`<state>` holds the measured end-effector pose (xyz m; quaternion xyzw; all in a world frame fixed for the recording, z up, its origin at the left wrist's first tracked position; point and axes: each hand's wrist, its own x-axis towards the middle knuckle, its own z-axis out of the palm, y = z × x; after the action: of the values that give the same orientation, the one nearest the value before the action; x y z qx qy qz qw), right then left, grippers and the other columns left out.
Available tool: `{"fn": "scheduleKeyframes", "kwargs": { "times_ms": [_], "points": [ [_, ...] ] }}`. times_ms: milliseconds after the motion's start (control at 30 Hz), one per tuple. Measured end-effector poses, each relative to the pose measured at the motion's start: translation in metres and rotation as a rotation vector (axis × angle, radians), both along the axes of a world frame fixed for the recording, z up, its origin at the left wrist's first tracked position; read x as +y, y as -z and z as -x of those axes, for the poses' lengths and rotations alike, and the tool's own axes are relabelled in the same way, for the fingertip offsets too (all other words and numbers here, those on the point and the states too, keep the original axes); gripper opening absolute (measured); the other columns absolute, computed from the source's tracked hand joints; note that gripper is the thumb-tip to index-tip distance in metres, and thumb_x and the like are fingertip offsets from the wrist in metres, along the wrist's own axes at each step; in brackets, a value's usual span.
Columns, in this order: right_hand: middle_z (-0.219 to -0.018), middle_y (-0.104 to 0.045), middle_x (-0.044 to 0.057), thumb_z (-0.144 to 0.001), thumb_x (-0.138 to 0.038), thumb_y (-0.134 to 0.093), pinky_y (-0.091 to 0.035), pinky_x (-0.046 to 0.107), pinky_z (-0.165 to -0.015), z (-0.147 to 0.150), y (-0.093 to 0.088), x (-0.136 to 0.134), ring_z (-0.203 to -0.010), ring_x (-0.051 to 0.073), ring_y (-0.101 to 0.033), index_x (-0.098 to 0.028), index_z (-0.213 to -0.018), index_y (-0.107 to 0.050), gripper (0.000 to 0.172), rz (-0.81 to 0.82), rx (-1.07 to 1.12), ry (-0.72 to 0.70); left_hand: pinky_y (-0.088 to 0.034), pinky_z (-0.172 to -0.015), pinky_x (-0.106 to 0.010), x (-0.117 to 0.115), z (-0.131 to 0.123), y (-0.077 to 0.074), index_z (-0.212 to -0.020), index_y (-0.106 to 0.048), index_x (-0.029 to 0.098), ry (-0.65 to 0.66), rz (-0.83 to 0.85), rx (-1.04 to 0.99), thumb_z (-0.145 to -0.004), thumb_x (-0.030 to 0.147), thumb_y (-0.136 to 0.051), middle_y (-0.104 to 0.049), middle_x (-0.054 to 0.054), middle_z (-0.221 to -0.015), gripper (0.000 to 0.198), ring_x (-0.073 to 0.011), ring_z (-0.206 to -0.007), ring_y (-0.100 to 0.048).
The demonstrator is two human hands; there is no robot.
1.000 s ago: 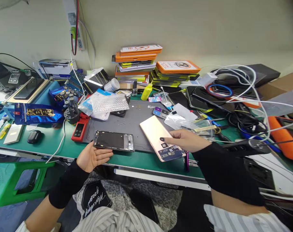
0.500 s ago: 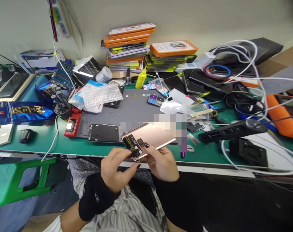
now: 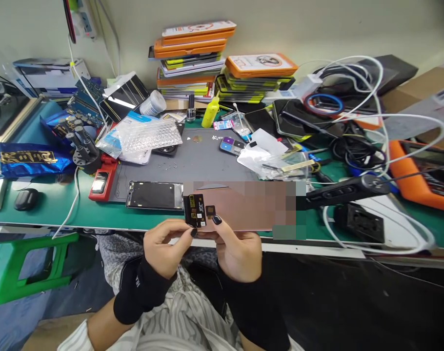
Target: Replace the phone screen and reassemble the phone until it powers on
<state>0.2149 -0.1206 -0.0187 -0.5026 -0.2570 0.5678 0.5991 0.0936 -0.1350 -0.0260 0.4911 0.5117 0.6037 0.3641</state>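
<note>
Holding the pinkish panel (image 3: 227, 202) over the front edge of the bench (image 3: 101, 214), pinching it in the right hand (image 3: 240, 251), pressing with thumb on top and fingers beneath. Resting the left hand (image 3: 167, 248) at the near corner of its dark end (image 3: 195, 209), nearly closing thumb and forefinger; being unable to tell whether pinching it. Seemingly examining or working at that end, just right of the phone frame (image 3: 152, 195). Probably calling for steadying the panel and placing the left fingertips precisely.

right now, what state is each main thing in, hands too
Pink panel: held in right hand, thumb on top
Left hand: fingertips at panel's dark end
Phone frame: lying flat
Black case: closed
White tub: tilted
Yellow bottle: standing
Orange cases: stacked
</note>
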Motion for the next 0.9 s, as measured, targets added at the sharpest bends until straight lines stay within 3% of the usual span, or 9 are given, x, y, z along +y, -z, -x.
{"fn": "scheduleKeyframes", "kwargs": {
  "times_ms": [233,433,567,667,733,800,900],
  "points": [
    [-0.071,-0.074,0.006,-0.060,-0.033,-0.081,-0.060,0.039,-0.051,0.004,-0.003,-0.004,-0.055,0.024,-0.069,-0.019,-0.067,-0.073,0.017,-0.001,0.023,0.116,-0.058,-0.058,-0.020,0.002,-0.003,0.000,-0.069,-0.071,0.017,-0.027,0.109,-0.139,-0.066,0.020,-0.076,-0.072,-0.003,-0.065,0.006,-0.0141,-0.058,-0.068],
    [-0.069,-0.073,0.006,-0.064,-0.035,-0.078,-0.060,0.037,-0.055,0.002,0.002,-0.004,-0.064,0.026,-0.070,-0.018,-0.066,-0.070,0.018,-0.030,-0.103,0.129,-0.057,-0.060,-0.021,0.000,0.001,0.007,-0.074,-0.068,0.015,0.058,0.171,-0.212,-0.068,0.023,-0.078,-0.072,-0.005,-0.069,0.014,-0.0154,-0.063,-0.069],
    [-0.079,-0.075,0.007,-0.068,-0.034,-0.077,-0.059,0.040,-0.068,-0.008,0.016,-0.003,-0.078,0.029,-0.071,-0.016,-0.069,-0.071,0.019,-0.070,-0.307,0.165,-0.058,-0.070,-0.028,0.006,0.011,-0.001,-0.096,-0.064,0.016,0.113,0.132,-0.304,-0.073,0.025,-0.074,-0.072,-0.011,-0.096,0.027,-0.0210,-0.080,-0.071],
    [-0.075,-0.074,0.005,-0.069,-0.034,-0.076,-0.058,0.038,-0.067,-0.014,0.020,-0.004,-0.075,0.028,-0.071,-0.016,-0.066,-0.071,0.019,-0.087,-0.408,0.165,-0.050,-0.096,-0.038,0.019,0.020,-0.019,-0.109,-0.066,0.016,0.094,-0.002,-0.103,-0.066,0.019,-0.077,-0.063,-0.015,-0.122,0.044,-0.0293,-0.110,-0.063],
    [-0.067,-0.073,0.005,-0.070,-0.032,-0.075,-0.057,0.034,-0.060,-0.016,0.016,-0.005,-0.068,0.026,-0.070,-0.016,-0.063,-0.071,0.019,-0.098,-0.533,0.144,-0.037,-0.110,-0.041,0.028,0.024,-0.031,-0.113,-0.067,0.015,0.191,-0.075,0.108,-0.057,0.017,-0.082,-0.059,-0.015,-0.129,0.058,-0.0327,-0.125,-0.052],
    [-0.061,-0.072,0.004,-0.073,-0.030,-0.071,-0.056,0.030,-0.055,-0.017,0.009,-0.007,-0.061,0.024,-0.069,-0.016,-0.062,-0.072,0.018,-0.147,-0.689,0.092,-0.032,-0.114,-0.043,0.036,0.025,-0.037,-0.118,-0.065,0.015,0.334,-0.098,0.284,-0.054,0.020,-0.084,-0.059,-0.016,-0.131,0.067,-0.0344,-0.127,-0.049],
    [-0.063,-0.074,0.005,-0.076,-0.028,-0.067,-0.057,0.031,-0.059,-0.020,0.001,-0.010,-0.059,0.023,-0.070,-0.019,-0.067,-0.073,0.015,-0.299,-0.848,0.003,-0.041,-0.107,-0.043,0.041,0.022,-0.035,-0.121,-0.064,0.015,0.440,-0.084,0.413,-0.058,0.026,-0.081,-0.063,-0.016,-0.126,0.066,-0.0342,-0.119,-0.057]
  ]
}}
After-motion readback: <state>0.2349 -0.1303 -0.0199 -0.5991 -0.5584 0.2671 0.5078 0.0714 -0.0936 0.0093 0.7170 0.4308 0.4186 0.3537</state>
